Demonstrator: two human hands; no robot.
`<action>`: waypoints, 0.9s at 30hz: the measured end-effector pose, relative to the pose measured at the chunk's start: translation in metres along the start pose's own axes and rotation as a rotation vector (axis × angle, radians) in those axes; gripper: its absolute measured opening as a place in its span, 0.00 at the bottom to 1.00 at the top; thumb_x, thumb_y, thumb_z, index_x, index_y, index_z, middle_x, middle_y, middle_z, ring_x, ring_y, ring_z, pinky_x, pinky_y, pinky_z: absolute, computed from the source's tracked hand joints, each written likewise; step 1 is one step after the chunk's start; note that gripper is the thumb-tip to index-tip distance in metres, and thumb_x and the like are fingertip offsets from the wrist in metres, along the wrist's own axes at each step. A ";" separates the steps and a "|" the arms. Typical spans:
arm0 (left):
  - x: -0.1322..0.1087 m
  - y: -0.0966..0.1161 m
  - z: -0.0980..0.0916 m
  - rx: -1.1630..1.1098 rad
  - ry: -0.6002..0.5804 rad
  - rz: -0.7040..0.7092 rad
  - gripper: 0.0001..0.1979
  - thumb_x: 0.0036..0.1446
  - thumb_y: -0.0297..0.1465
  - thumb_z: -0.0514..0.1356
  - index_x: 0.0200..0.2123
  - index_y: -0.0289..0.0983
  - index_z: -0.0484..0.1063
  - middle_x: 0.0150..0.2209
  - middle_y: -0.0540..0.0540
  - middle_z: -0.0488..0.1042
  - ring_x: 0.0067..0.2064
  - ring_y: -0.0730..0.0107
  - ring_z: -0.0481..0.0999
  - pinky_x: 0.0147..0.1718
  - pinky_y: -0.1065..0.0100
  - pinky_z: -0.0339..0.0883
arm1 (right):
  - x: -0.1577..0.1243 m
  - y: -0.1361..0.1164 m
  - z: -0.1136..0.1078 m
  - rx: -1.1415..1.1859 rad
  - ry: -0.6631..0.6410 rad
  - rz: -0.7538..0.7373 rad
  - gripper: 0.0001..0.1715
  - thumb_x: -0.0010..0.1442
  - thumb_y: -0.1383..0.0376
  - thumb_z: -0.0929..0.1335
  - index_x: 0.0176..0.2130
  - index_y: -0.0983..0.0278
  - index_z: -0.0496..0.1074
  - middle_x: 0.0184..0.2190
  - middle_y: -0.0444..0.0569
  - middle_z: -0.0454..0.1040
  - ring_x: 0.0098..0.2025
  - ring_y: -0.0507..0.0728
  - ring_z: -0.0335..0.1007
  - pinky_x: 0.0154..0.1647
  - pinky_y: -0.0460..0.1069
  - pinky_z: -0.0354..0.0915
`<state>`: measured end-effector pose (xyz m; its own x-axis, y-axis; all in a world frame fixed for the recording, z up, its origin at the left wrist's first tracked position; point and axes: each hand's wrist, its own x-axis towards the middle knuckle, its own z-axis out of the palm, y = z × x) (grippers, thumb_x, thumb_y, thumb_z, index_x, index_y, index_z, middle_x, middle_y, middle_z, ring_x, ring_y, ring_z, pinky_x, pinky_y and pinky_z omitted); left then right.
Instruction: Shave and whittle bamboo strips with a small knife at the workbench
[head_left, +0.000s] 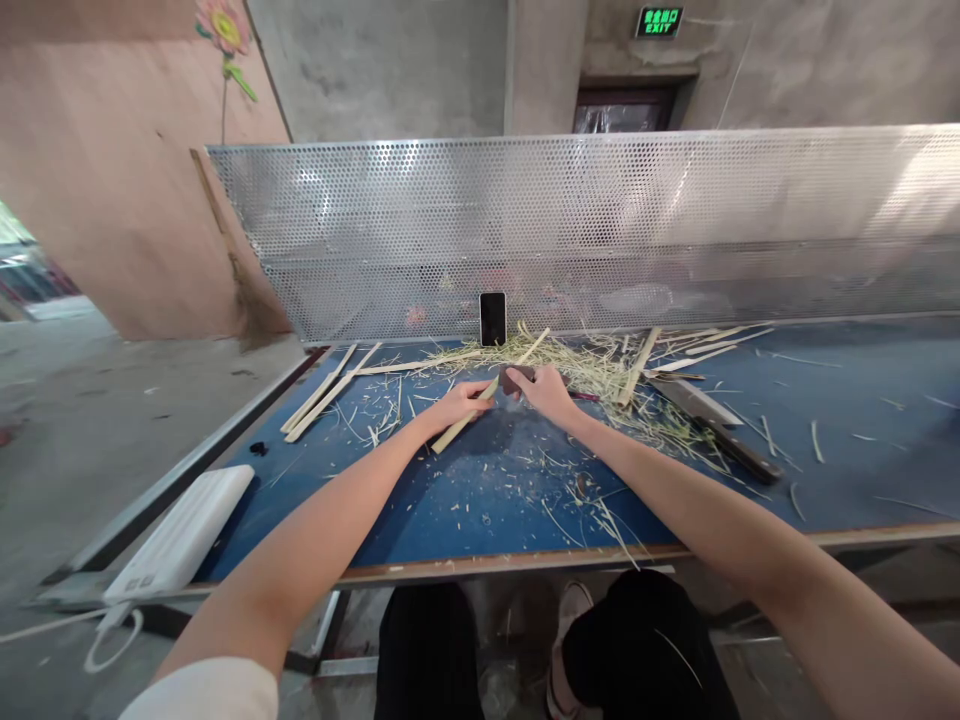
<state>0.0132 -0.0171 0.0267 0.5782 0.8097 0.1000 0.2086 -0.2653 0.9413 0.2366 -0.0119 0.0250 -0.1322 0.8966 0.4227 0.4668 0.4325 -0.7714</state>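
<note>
At the near left corner of the blue surface (862, 475) lies a white box (187, 525) with a cord. Over the middle, the left hand (459, 402) pinches a pale strip (453, 434), slanted away, while the right hand (550, 394) grips a dark block (513, 379) against it. Rightward lies a knife (724, 437). Beyond, shavings (592, 362) are heaped, and a phone (493, 319) stands before a perforated metal screen (450, 215).

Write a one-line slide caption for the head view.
Left hand holding a pale strip, right hand gripping a dark block beside it, over a blue worktable strewn with shavings.
</note>
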 end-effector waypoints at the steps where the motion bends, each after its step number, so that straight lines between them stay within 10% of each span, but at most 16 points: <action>1: 0.000 0.001 0.001 -0.024 0.004 -0.003 0.19 0.56 0.36 0.65 0.49 0.34 0.77 0.27 0.53 0.66 0.26 0.74 0.62 0.27 0.70 0.56 | 0.000 -0.001 0.000 0.024 0.002 -0.026 0.33 0.70 0.51 0.68 0.19 0.64 0.76 0.16 0.49 0.73 0.20 0.53 0.67 0.30 0.49 0.64; 14: -0.008 0.007 -0.001 -0.104 -0.151 -0.034 0.24 0.56 0.36 0.67 0.54 0.33 0.74 0.17 0.58 0.62 0.16 0.79 0.57 0.19 0.72 0.49 | -0.014 -0.009 0.009 0.155 -0.317 -0.045 0.30 0.70 0.47 0.66 0.24 0.63 0.71 0.14 0.44 0.70 0.15 0.49 0.59 0.21 0.46 0.58; 27: -0.008 0.009 -0.002 -0.171 -0.140 -0.110 0.36 0.60 0.32 0.64 0.70 0.30 0.65 0.15 0.58 0.61 0.16 0.76 0.55 0.19 0.69 0.46 | 0.010 0.007 -0.020 0.018 0.033 0.093 0.37 0.69 0.53 0.68 0.12 0.62 0.66 0.11 0.49 0.68 0.14 0.52 0.60 0.24 0.49 0.62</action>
<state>0.0093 -0.0250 0.0353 0.6654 0.7454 -0.0402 0.1467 -0.0778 0.9861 0.2565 -0.0021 0.0330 -0.0601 0.9295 0.3639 0.4599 0.3494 -0.8164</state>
